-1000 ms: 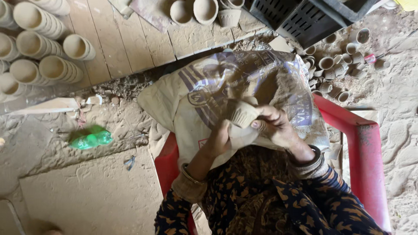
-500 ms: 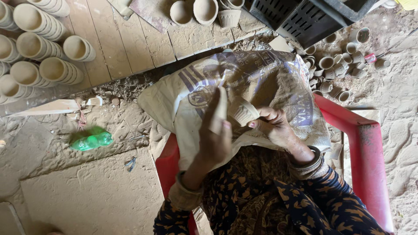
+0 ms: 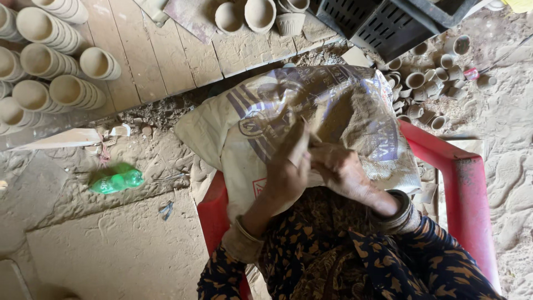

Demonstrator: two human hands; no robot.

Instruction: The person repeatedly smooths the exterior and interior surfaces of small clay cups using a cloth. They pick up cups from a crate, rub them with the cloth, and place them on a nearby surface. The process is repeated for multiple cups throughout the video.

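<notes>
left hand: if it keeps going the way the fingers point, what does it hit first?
The left hand points up-frame across the printed sack on the lap. It would probably meet the sack's dusty surface first. Beyond that lie the wooden boards, though depth is unclear from this view.

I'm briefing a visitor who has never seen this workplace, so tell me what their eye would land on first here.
At centre, the left hand and right hand meet over a dusty printed sack spread across the person's lap; what they hold is hidden. The red plastic chair frames them brightly. Stacked clay cups lie on wooden planks at upper left, and a green plastic bottle lies on the dirt.
</notes>
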